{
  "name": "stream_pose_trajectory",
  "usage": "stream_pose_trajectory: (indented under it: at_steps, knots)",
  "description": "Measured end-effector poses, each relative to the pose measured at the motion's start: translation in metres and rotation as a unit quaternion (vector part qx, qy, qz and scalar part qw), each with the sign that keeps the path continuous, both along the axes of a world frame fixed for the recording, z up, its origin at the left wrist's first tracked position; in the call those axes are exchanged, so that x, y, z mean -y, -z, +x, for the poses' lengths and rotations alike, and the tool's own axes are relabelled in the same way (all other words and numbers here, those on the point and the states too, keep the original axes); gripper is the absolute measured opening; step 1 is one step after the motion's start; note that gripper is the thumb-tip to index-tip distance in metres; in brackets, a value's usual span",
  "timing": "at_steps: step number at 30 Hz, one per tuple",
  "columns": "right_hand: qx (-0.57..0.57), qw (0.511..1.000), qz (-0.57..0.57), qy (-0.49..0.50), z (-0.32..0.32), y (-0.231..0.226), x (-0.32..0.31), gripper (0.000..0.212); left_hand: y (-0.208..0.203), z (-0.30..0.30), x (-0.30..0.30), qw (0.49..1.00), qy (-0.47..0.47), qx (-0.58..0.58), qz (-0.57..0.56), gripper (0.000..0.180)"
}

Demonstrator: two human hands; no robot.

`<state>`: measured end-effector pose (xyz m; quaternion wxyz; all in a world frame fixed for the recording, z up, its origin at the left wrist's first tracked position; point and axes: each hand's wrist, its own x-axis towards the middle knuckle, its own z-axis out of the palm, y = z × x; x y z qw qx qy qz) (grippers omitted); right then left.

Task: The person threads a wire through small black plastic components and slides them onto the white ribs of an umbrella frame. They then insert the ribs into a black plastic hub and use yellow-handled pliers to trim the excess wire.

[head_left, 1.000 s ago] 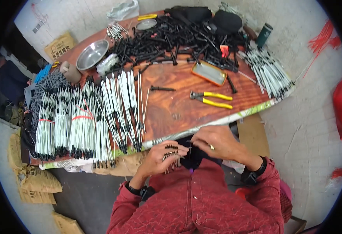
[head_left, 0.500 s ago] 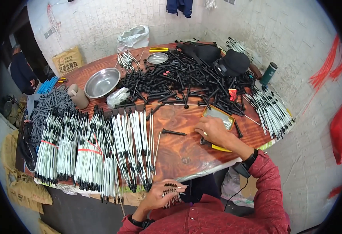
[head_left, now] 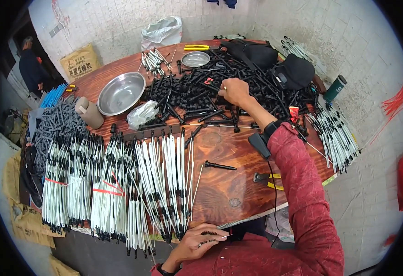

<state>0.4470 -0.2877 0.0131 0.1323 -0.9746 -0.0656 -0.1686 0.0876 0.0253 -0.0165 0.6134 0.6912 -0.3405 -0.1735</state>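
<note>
At the table's near edge, my left hand [head_left: 200, 243] is closed around small black pieces, with a thin pale rod end [head_left: 225, 236] sticking out past the fingertips. The rest of that bunch is hidden by the hand. My right hand [head_left: 236, 92] reaches far over the heap of black plastic stakes [head_left: 187, 92], its fingers bent together at the heap. Whatever lies between those fingertips is hidden. A single black stake [head_left: 220, 166] lies apart on the bare wood. Right of it rest cutting pliers with yellow handles [head_left: 275, 181].
White rods with black fittings [head_left: 162, 175] stand in bundles at left. More white rods [head_left: 337, 140] lie at right. A steel bowl [head_left: 121, 94], beige flask [head_left: 89, 113], grey parts [head_left: 59, 126] and green flask [head_left: 334, 88] surround the heap. A cabled black device [head_left: 259, 146] hangs at my right wrist.
My right hand has moved from beside the yellow tin forward and left onto the black heap. My left hand stays low, still closed. The view has shifted slightly.
</note>
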Motion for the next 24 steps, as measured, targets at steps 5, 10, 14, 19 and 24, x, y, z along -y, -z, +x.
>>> stream_pose_trajectory:
  at_steps: [5,10,14,19,24]
  knots:
    - [0.024,0.999,-0.013,0.034,-0.004,0.002,-0.004,0.021,0.001,-0.006,-0.003,1.0,0.001,0.001,-0.014,0.022]
    - [0.12,0.99,0.01,0.076,-0.021,-0.012,0.004,0.023,0.003,-0.014,-0.004,1.0,-0.006,0.004,-0.023,0.022]
    - [0.119,0.988,0.096,0.0,-0.052,-0.04,0.031,0.031,0.0,-0.016,-0.002,0.999,-0.015,0.021,-0.019,0.021]
    - [-0.058,0.985,0.043,-0.155,-0.19,-0.078,-0.016,0.026,0.007,-0.033,-0.017,0.997,-0.049,0.034,-0.043,0.022]
    - [-0.079,0.942,-0.1,-0.311,-0.301,-0.05,-0.013,0.016,0.007,-0.042,-0.019,0.997,-0.014,0.051,-0.053,0.022]
